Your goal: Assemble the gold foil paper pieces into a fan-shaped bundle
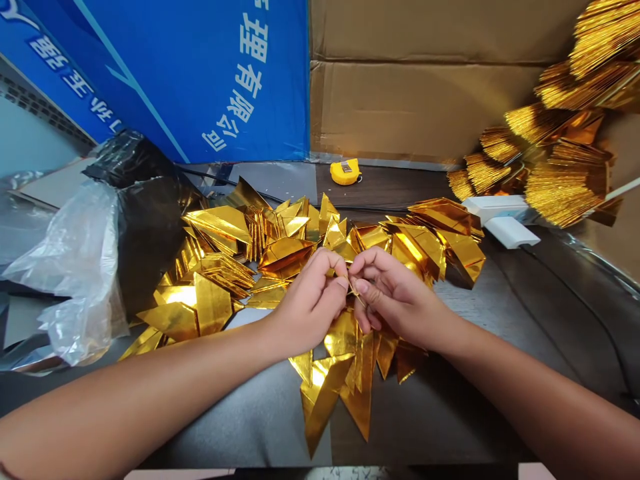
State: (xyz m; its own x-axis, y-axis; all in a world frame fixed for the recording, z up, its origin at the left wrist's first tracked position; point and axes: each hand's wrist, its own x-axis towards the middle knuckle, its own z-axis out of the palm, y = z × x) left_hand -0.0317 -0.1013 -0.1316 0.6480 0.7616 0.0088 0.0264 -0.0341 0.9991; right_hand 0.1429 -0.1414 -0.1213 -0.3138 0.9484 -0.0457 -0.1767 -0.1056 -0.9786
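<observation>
We are bringing our left hand point(315, 293) and right hand point(400, 297) together, fingertips almost meeting and pinching a thin strand point(358, 295) above the middle of the table point(400, 427). The strand is slanting from our left fingertips down toward our right palm. Beneath, folded gold foil pieces point(325, 393) are spreading sideways, the nearest points aiming at us (rather like spikes). Behind, a yellow tape measure point(345, 172) is resting before a blue printed panel point(200, 73) and brown cardboard point(390, 100); a plastic bag point(83, 260) is slumping at left.
</observation>
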